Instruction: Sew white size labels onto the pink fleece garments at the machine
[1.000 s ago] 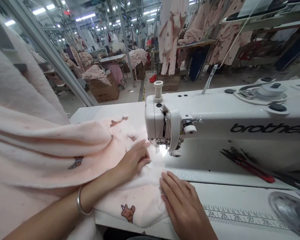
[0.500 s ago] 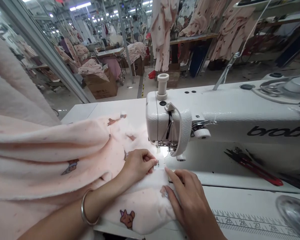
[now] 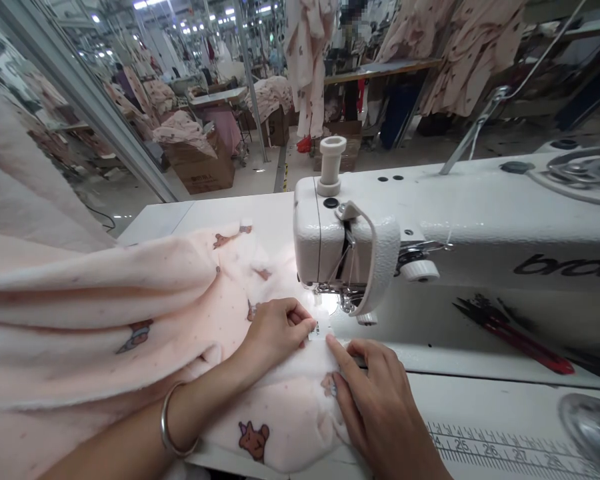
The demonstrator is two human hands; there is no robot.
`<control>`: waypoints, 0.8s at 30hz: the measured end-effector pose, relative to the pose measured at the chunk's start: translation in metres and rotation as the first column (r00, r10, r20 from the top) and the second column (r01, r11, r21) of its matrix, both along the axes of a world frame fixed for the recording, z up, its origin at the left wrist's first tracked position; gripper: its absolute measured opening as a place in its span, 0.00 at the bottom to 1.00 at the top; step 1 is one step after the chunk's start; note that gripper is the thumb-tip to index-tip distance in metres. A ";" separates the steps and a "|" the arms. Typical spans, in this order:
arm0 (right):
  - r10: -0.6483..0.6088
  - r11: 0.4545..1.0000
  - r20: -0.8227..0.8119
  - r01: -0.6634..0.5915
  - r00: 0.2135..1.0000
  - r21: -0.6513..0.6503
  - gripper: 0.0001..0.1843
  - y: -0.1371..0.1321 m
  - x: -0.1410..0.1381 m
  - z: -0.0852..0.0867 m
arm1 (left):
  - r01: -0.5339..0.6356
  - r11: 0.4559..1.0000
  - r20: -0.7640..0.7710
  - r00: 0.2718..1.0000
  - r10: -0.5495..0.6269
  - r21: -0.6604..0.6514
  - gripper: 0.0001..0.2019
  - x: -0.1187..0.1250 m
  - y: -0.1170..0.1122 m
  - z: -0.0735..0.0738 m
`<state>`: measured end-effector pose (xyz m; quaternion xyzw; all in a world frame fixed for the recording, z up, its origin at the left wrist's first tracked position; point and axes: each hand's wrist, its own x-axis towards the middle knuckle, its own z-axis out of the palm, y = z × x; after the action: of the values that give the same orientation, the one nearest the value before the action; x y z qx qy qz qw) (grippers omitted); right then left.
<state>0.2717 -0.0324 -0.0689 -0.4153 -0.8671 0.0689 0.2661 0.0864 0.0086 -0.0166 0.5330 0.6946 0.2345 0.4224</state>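
A pale pink fleece garment [image 3: 130, 300] with small animal prints lies across the sewing table and my left forearm. My left hand [image 3: 275, 330], a metal bangle on its wrist, has its fingers curled and pinches a small white label [image 3: 319, 329] against the fabric just in front of the presser foot [image 3: 343, 303]. My right hand [image 3: 380, 407] lies on the fabric to the right, index finger stretched out and touching the label's edge. The white Brother sewing machine [image 3: 430, 227] stands directly behind both hands, its lamp lighting the needle area.
Red-handled snips [image 3: 520, 340] lie on the machine bed at right. A printed ruler [image 3: 505, 450] runs along the table's front edge, next to a shiny round object [image 3: 593, 420]. Cardboard boxes [image 3: 205, 170], hanging pink garments and other sewing stations fill the hall behind.
My left hand curled from flat into a pinch on the small label. My right hand slid up towards the needle, its index finger now at the label. The view shifted slightly.
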 end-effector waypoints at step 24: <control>-0.048 0.991 0.012 0.046 0.999 0.123 0.20 -0.004 -0.005 0.004 | 0.809 0.446 -0.704 0.568 -0.426 0.383 0.21 -0.029 -0.041 -0.008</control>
<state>0.2666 -0.0362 -0.0648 -0.4191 -0.8617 0.0060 0.2860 0.0571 -0.0327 -0.0249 0.9111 0.3844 0.1386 0.0545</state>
